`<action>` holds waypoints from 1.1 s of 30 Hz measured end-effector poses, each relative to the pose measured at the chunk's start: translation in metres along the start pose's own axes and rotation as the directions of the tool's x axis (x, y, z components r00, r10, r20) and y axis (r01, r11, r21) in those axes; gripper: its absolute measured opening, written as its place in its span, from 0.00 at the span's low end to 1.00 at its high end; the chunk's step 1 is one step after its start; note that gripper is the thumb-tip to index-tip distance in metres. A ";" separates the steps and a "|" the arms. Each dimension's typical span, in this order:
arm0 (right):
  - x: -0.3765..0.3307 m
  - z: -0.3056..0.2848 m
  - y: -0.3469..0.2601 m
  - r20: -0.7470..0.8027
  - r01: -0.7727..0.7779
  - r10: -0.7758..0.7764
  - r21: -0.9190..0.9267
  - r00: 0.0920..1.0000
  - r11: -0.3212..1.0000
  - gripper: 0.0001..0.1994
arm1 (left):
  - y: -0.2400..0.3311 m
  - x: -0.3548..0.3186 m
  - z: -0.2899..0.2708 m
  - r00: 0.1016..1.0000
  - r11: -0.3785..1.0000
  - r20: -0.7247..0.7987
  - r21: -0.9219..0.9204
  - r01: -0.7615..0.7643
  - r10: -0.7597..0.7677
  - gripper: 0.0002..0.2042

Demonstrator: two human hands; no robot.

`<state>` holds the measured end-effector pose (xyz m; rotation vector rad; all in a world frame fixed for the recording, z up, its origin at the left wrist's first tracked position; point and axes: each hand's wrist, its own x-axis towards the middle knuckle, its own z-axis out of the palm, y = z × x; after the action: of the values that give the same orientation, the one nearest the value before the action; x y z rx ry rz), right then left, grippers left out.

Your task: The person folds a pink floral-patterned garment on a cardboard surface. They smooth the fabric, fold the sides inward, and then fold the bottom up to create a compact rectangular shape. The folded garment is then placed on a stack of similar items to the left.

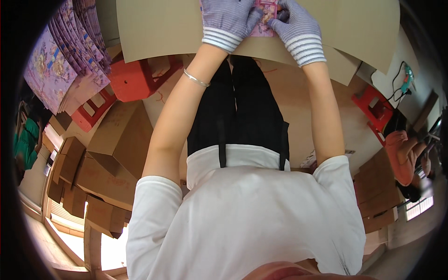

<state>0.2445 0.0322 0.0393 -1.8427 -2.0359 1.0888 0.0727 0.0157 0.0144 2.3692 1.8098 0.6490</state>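
Note:
Both my hands wear lavender striped knit gloves with white-banded cuffs and rest at the top edge of the head view. My left hand (227, 19) lies palm down, thumb spread to the right against a pink printed piece (264, 29); its fingertips are cut off by the frame. A pink edge also shows at that hand's left side. My right hand (297, 27) is curled at the right edge of the pink piece, thumb and fingers closed on it. The piece lies on a large grey-beige board (163, 32), and its upper part is out of view.
Stacked purple floral printed sheets (51, 65) stand at the left, near red plastic stools (128, 79). Cardboard boxes (119, 135) fill the left side. At the right are a green corded tool (407, 78), another red stool (371, 100) and a person (400, 154); another person (29, 142) is far left.

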 end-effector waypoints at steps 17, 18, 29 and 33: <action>0.000 0.002 0.001 -0.008 -0.034 0.034 -0.038 0.999 0.999 0.17 | 0.000 -0.010 0.002 0.998 1.000 0.059 -0.006 0.012 -0.011 0.32; -0.001 0.003 0.003 -0.032 -0.016 0.013 -0.070 0.999 0.997 0.20 | 0.000 -0.010 0.002 0.998 1.000 0.062 -0.004 0.012 -0.012 0.32; -0.022 0.000 0.001 0.000 0.051 -0.053 -0.284 0.999 0.958 0.25 | -0.009 -0.008 -0.006 0.971 0.997 0.238 0.068 -0.039 0.021 0.32; -0.022 -0.002 0.000 0.014 0.012 -0.009 -0.247 1.000 0.969 0.25 | -0.027 0.002 -0.013 0.936 0.992 0.329 -0.053 -0.111 0.122 0.32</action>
<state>0.2507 0.0131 0.0480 -1.9375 -2.2753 0.8799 0.0435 0.0236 0.0181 2.4009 1.5150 0.2630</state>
